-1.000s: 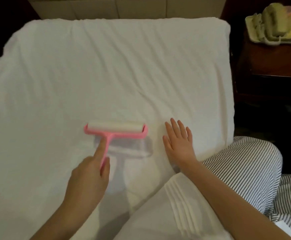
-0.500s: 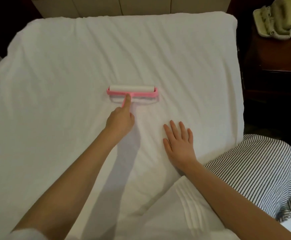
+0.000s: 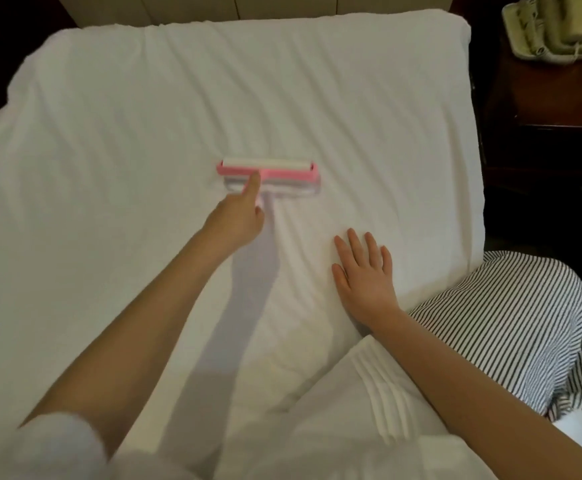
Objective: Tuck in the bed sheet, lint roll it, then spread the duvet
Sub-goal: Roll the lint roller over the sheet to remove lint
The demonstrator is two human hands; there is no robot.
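Lint roller (image 3: 268,169) handle: hidden under the left hand (image 3: 236,221).
Telephone (image 3: 556,27): cut off by the top and right edges, blurred.
Striped pillow (image 3: 511,327): ran off the right edge.
Left sleeve (image 3: 57,445): blurred, cropped at the bottom.

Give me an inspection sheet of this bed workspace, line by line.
Surface: white bed sheet over the mattress, creased in long diagonal folds.
Job's things: pink lint roller lying on the sheet mid-bed; folded white duvet at the near edge, not yet spread.
Clutter: striped fabric at the near right corner.
Grippers: left hand closed on the roller's handle, forefinger along it; right hand open, flat on the sheet.
Cables: coiled cord on the telephone.
Surroundings: dark wooden nightstand on the right, headboard panels beyond the bed.
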